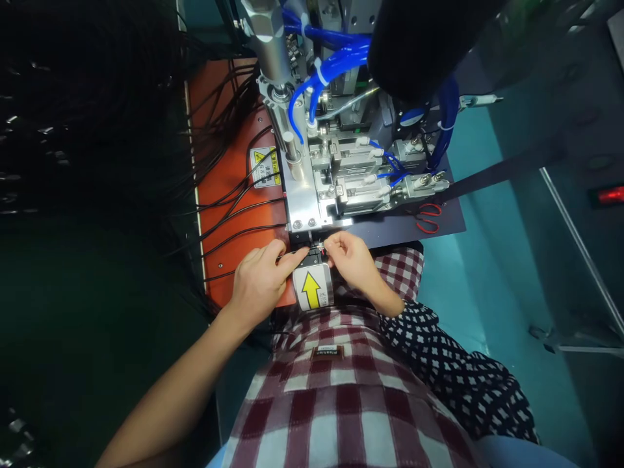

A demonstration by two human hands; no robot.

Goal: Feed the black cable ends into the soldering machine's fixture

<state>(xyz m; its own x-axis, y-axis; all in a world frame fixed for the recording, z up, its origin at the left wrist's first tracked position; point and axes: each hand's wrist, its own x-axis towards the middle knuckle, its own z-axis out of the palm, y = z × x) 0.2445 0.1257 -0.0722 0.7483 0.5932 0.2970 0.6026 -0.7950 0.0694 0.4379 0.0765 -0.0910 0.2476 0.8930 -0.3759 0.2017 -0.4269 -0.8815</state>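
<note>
At the front of a metal pneumatic machine (305, 201), both hands meet over a small black fixture block (311, 259). My left hand (260, 276) comes from the left with its fingers curled round a thin black cable (221, 278), and its thumb presses on the fixture. My right hand (351, 259) pinches at a small silvery part (320, 246) at the fixture's right side, with a speck of red beside it. The fingertips hide most of this small part. Just below lies a white plate with a yellow arrow (311, 290).
Several black cables (234, 211) trail over the orange table (214, 244) on the left. Blue air hoses (341, 62) and cylinders (365, 195) rise behind the fixture. Red-handled scissors (429, 219) lie on the grey plate (390, 229) at right. A warning label (266, 167) is on the orange surface.
</note>
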